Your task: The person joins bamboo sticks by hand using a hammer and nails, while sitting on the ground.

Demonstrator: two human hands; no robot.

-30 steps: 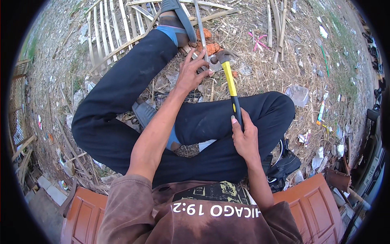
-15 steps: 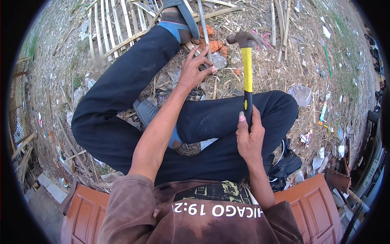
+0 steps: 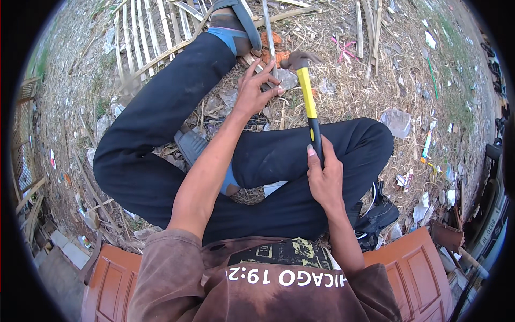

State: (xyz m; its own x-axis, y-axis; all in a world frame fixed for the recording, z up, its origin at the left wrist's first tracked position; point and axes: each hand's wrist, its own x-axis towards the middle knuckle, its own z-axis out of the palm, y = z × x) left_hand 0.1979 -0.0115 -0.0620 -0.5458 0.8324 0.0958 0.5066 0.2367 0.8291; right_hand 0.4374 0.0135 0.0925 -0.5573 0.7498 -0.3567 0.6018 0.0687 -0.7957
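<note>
My right hand is wrapped round the black grip of a claw hammer with a yellow shaft. The hammer's head hangs in the air to the right of a long, thin wooden strip. My left hand holds the near end of this strip, its fingers laid across the wood and the thumb on the right side. What lies under the fingers is partly hidden. Broken orange brick shows beside the strip, near my sandalled foot.
A slatted frame of pale wood strips lies at the far left. More loose strips lie at the far right. My bent legs surround the work spot. Clear plastic and litter are scattered over dry straw. Brown panelled wood is beneath me.
The hammer has swung left and slightly down, its head now closer to the strip and my left hand. My left hand has barely moved.
</note>
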